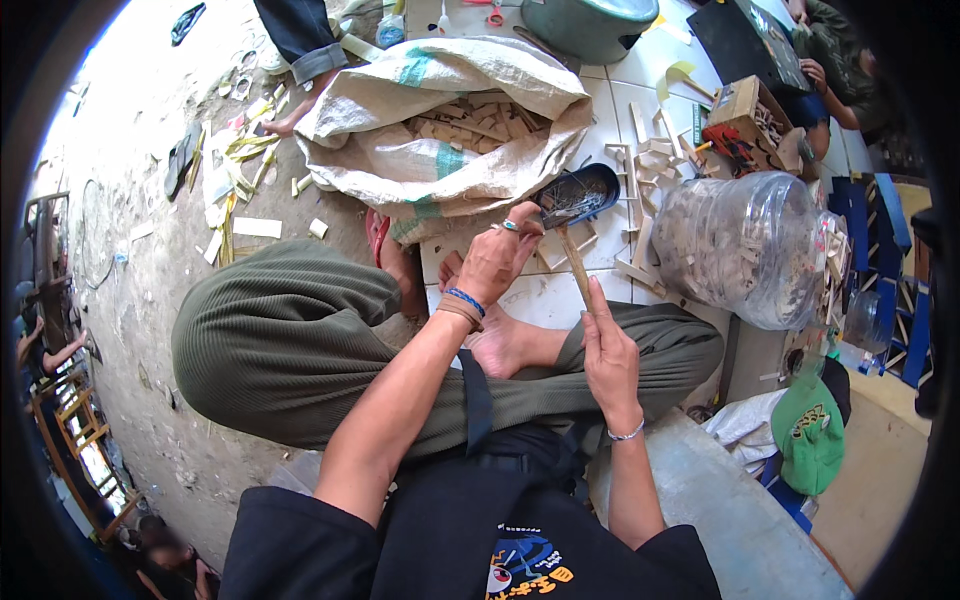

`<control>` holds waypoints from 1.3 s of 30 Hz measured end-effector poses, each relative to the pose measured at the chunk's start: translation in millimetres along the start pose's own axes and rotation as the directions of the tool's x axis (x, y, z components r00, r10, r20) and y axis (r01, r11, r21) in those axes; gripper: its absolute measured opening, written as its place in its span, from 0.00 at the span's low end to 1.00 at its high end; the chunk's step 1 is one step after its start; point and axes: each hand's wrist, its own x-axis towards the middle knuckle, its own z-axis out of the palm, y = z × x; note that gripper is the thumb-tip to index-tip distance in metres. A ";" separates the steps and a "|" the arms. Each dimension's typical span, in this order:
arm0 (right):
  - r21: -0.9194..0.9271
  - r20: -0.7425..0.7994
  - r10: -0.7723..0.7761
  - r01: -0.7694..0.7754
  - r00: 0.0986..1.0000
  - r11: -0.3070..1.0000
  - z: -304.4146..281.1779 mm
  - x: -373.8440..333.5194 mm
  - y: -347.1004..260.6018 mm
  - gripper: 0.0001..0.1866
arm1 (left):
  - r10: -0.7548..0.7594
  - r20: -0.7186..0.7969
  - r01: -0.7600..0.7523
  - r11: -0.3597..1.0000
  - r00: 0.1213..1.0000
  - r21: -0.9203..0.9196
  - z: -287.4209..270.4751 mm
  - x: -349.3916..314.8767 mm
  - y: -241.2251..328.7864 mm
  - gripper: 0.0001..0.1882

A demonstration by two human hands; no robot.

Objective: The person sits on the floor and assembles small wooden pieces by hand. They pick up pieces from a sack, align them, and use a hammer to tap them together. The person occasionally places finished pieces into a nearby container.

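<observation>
A dark blue oval container (598, 180) with thin metal pieces that look like nails stands on the tiles in front of me. My left hand (495, 262) is at its near left edge, fingertips bent together; whatever they pinch is too small to make out. In my right hand (610, 355) is the lower end of a wooden-handled tool (574, 262), fingers lying along the handle. The tool slants up to the container's near rim, and its head cannot be made out. Left of the container lies a large white woven sack (370, 110), its mouth spread around wood offcuts (475, 125).
Small wooden frames (655, 155) and a big clear plastic jug (735, 245) lie to the right. Beyond are a cardboard box (745, 125) and another person's hand (815, 75). A green basin (590, 25) stands at the back. My crossed legs (290, 340) fill the near floor.
</observation>
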 end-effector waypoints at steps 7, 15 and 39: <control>-0.024 -0.114 -0.029 0.027 0.993 0.999 6.1 -9.8 2.9 0.32 | 0.011 -0.040 -0.011 1.000 0.999 -0.008 1.2 -1.5 0.0 0.25; -0.057 -0.095 -0.048 0.043 0.994 0.997 9.4 -9.7 5.2 0.33 | 0.032 -0.043 -0.032 0.999 0.999 0.005 3.6 -3.9 -0.7 0.24; -0.048 -0.115 -0.035 0.030 0.993 0.998 15.1 -14.5 7.1 0.33 | 0.076 -0.091 -0.070 0.996 0.993 0.063 7.5 -1.9 -1.3 0.17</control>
